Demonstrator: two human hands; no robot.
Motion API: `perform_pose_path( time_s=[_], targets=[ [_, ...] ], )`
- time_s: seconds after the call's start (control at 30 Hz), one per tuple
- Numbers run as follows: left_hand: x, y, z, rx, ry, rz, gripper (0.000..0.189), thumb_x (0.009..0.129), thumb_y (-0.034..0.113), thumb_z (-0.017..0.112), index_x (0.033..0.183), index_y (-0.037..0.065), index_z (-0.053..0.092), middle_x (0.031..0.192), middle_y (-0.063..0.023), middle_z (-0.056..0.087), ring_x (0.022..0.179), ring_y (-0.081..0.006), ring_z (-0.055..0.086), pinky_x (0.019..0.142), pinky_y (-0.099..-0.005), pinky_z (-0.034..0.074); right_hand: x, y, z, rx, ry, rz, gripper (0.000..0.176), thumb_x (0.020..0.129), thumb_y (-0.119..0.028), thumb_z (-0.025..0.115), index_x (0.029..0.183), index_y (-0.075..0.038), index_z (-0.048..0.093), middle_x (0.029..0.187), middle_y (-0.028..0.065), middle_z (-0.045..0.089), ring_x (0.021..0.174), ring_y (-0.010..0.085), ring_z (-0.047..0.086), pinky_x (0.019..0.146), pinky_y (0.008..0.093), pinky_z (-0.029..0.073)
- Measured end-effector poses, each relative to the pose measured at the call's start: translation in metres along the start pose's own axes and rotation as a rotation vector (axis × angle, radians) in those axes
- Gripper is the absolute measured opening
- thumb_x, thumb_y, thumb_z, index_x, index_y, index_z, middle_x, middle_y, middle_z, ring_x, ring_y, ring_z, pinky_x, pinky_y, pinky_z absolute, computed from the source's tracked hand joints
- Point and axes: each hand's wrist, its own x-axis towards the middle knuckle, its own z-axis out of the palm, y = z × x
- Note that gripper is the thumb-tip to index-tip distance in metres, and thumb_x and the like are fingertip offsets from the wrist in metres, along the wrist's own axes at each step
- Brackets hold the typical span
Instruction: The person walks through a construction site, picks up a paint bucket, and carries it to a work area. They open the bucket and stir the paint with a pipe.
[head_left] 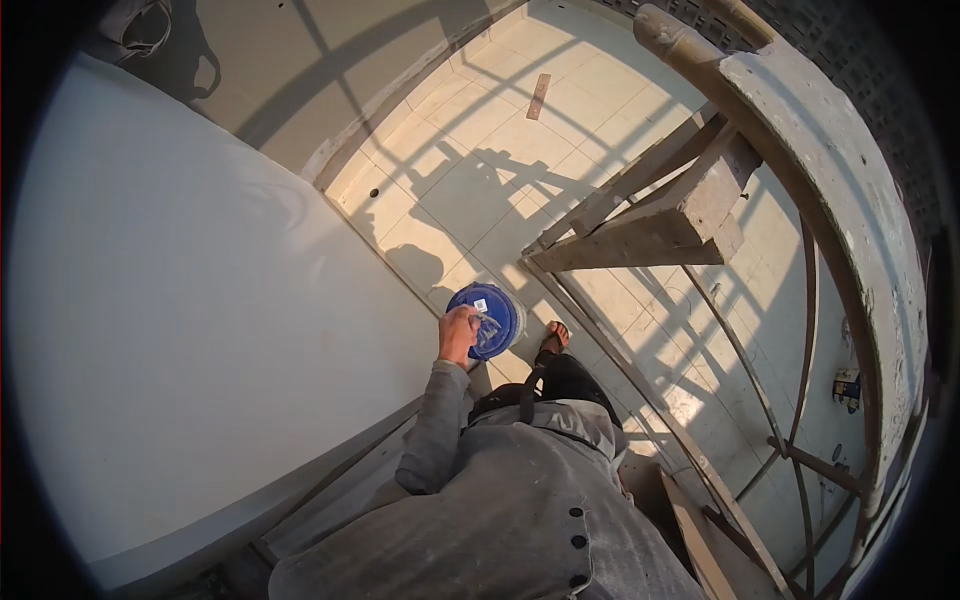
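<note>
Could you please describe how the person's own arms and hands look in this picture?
The left hand is bare, with no glove to be seen. Above it, a long, loose, creased grey sleeve ends near the wrist. The right hand is out of view.

"Premises?"

"A building under finishing work; home or office, undetermined."

"Evidence?"

"Spattered platform (pixel 835 135) on metal legs (pixel 811 300); grey wall (pixel 390 60) with ragged whitish band along its foot; tiled floor (pixel 620 85); smeared, lidded blue bucket (pixel 497 338)."
</note>
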Motion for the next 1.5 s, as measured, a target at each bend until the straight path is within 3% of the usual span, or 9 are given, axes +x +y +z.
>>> perform_pose_path(
  time_s=[0.03, 0.17, 0.33, 0.57, 0.67, 0.87, 1.03, 1.23, 1.5],
  targets=[
    [0.007, 0.018, 0.004, -0.008, 0.089, 0.047, 0.019, 0.088, 0.022, 0.051, 0.086, 0.005, 0.058, 0.058, 0.0009, 0.047, 0.046, -0.0064, 0.038, 0.041, -0.0224, 0.030, 0.028, -0.020, -0.007, -0.020, -0.034, -0.017, 0.025, 0.083, -0.016, 0.061, 0.098, 0.003, 0.067, 0.085, 0.0153, 0.069, 0.076, 0.0231, 0.066, 0.071, 0.0344, 0.052],
    [0.037, 0.071, -0.004, -0.155, 0.257, 0.134, 0.016, 0.088, 0.021, 0.050, 0.085, 0.007, 0.057, 0.060, 0.0020, 0.046, 0.046, -0.0064, 0.036, 0.042, -0.0228, 0.027, 0.115, -0.077, -0.039, -0.124, -0.182, -0.065, 0.025, 0.082, -0.016, 0.061, 0.097, 0.003, 0.067, 0.085, 0.0153, 0.069, 0.076, 0.0232, 0.066, 0.070, 0.0344, 0.052],
    [0.093, 0.105, -0.031, -0.303, 0.440, 0.164, 0.011, 0.088, 0.019, 0.050, 0.085, 0.009, 0.054, 0.062, 0.0031, 0.042, 0.048, -0.0056, 0.034, 0.043, -0.0228, 0.027, 0.189, -0.126, -0.024, -0.197, -0.341, -0.078, 0.024, 0.082, -0.015, 0.061, 0.096, 0.003, 0.067, 0.084, 0.0153, 0.069, 0.076, 0.0233, 0.066, 0.070, 0.0343, 0.052],
    [0.178, 0.108, -0.086, -0.339, 0.659, -0.005, 0.010, 0.087, 0.017, 0.050, 0.081, 0.011, 0.053, 0.060, 0.0037, 0.044, 0.046, -0.0057, 0.035, 0.042, -0.0230, 0.028, 0.292, -0.211, 0.059, -0.268, -0.502, -0.075, 0.023, 0.081, -0.015, 0.062, 0.094, 0.002, 0.068, 0.083, 0.0152, 0.069, 0.076, 0.0234, 0.066, 0.070, 0.0343, 0.052],
    [0.184, 0.100, -0.104, -0.319, 0.729, -0.067, 0.012, 0.085, 0.016, 0.050, 0.073, 0.012, 0.053, 0.057, 0.0040, 0.044, 0.045, -0.0055, 0.037, 0.039, -0.0228, 0.027, 0.318, -0.234, 0.083, -0.316, -0.545, -0.044, 0.022, 0.080, -0.015, 0.062, 0.093, 0.002, 0.068, 0.082, 0.0152, 0.069, 0.076, 0.0235, 0.067, 0.070, 0.0342, 0.052],
    [0.181, 0.083, -0.137, -0.330, 0.839, -0.132, 0.017, 0.087, 0.016, 0.047, 0.076, 0.008, 0.057, 0.056, 0.0019, 0.046, 0.041, -0.0068, 0.036, 0.036, -0.0226, 0.027, 0.357, -0.275, 0.122, -0.391, -0.596, -0.008, 0.021, 0.080, -0.015, 0.062, 0.092, 0.001, 0.069, 0.081, 0.0152, 0.069, 0.076, 0.0236, 0.067, 0.070, 0.0342, 0.052],
    [0.171, 0.087, -0.142, -0.370, 0.880, -0.204, 0.016, 0.085, 0.017, 0.049, 0.075, 0.008, 0.056, 0.056, 0.0000, 0.047, 0.042, -0.0091, 0.039, 0.037, -0.0253, 0.030, 0.415, -0.305, 0.193, -0.368, -0.644, -0.057, 0.020, 0.079, -0.015, 0.063, 0.090, 0.001, 0.069, 0.081, 0.0151, 0.069, 0.076, 0.0238, 0.067, 0.070, 0.0341, 0.052],
    [0.194, 0.114, -0.136, -0.331, 0.840, -0.247, 0.018, 0.085, 0.020, 0.050, 0.074, 0.007, 0.055, 0.054, -0.0004, 0.047, 0.040, -0.0095, 0.037, 0.036, -0.0258, 0.029, 0.451, -0.341, 0.355, -0.192, -0.742, -0.147, 0.019, 0.078, -0.015, 0.063, 0.089, 0.000, 0.070, 0.080, 0.0151, 0.069, 0.076, 0.0239, 0.067, 0.069, 0.0341, 0.052],
    [0.250, 0.161, -0.136, -0.167, 0.666, -0.158, 0.015, 0.085, 0.019, 0.051, 0.074, 0.010, 0.055, 0.056, 0.0014, 0.046, 0.042, -0.0086, 0.037, 0.038, -0.0253, 0.028, 0.482, -0.346, 0.368, -0.126, -0.663, -0.135, 0.018, 0.077, -0.015, 0.063, 0.087, -0.001, 0.070, 0.078, 0.0150, 0.069, 0.075, 0.0241, 0.067, 0.069, 0.0340, 0.053]
  ],
)
